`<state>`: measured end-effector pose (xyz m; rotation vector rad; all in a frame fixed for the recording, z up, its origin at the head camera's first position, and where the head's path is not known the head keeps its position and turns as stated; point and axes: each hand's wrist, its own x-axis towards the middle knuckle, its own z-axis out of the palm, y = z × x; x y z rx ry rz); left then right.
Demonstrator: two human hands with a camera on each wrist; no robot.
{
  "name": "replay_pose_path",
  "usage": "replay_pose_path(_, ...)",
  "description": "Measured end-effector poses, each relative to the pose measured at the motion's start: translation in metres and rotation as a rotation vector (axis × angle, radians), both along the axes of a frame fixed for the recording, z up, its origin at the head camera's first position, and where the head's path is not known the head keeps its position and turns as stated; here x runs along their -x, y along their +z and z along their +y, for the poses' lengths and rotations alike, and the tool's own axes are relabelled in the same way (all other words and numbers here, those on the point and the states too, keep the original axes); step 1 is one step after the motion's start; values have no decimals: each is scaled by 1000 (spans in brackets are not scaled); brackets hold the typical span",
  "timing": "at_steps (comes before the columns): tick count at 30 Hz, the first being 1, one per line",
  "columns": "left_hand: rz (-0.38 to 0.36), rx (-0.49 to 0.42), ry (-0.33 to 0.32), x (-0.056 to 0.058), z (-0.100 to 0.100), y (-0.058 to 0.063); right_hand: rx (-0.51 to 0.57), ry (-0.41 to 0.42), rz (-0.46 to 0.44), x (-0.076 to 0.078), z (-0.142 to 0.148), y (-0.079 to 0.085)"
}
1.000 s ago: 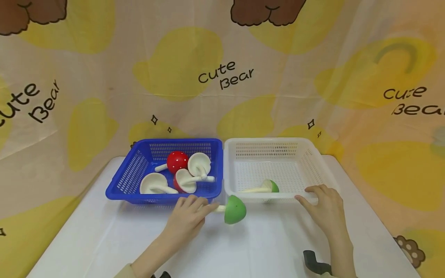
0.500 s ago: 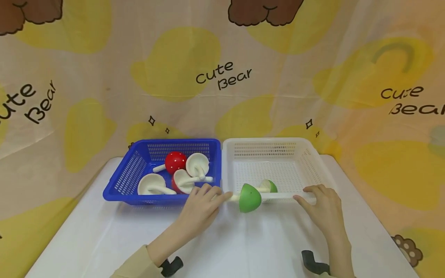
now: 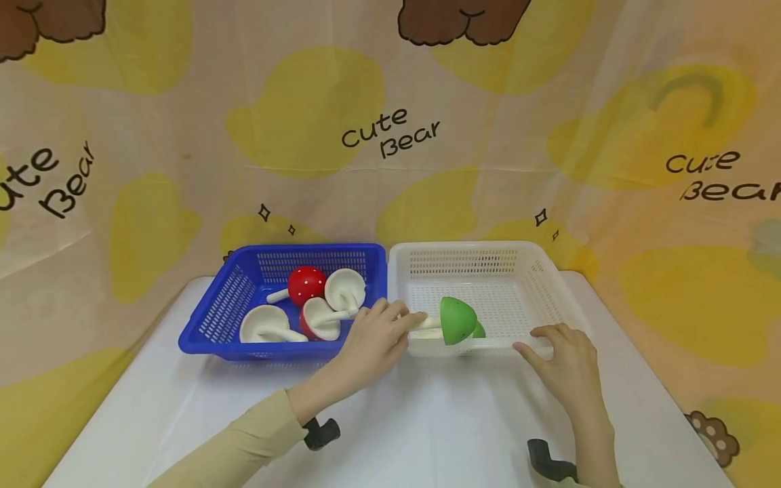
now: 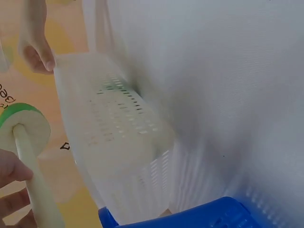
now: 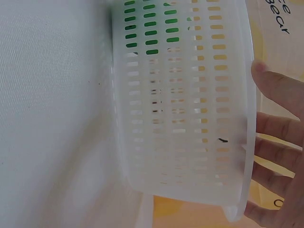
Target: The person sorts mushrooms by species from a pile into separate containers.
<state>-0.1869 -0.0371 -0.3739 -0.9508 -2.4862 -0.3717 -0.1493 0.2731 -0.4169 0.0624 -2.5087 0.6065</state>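
My left hand (image 3: pixel 375 339) pinches the pale stem of a green-capped toy mushroom (image 3: pixel 457 320), held over the front edge of the white basket (image 3: pixel 470 247). In the left wrist view the flat cream underside of this mushroom (image 4: pixel 24 124) shows beside my fingers. Behind it, a second green toy mushroom (image 3: pixel 479 331) lies in the white basket, mostly hidden. My right hand (image 3: pixel 567 356) holds the basket's front rim near the right corner, thumb outside and fingers over the edge. The right wrist view shows green through the slots of the basket wall (image 5: pixel 190 156).
A blue basket (image 3: pixel 222 298) stands directly left of the white one. Several toy mushrooms with white stems lie in it, including a red one with white dots (image 3: pixel 307 285). Both baskets stand on a white-covered table (image 3: pixel 451 420) before a printed cloth (image 3: pixel 512 135).
My left hand has carried the green mushroom right and upward, from in front of the baskets to over the white basket's front edge. The right hand has stayed on the rim.
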Motion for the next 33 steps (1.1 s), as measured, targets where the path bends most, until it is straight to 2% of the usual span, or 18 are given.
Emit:
replay_pose_path(8,-230,6,-24,20,29,14,7,3,12,-1,1,0)
replay_pose_path(12,-317,17,-33,32,42,19,17,11,10,0,1,0)
replay_pose_path(17,-469,4,-50,48,53,24,14,10,16,0,0,-1)
replay_pose_path(24,-680,37,2,72,63,24,16,7,13,0,0,0)
replay_pose_path(27,-733,45,25,81,66,21,17,3,1,0,0,2)
replay_pose_path(33,-758,102,66,92,70,13,28,1,-29,0,0,1)
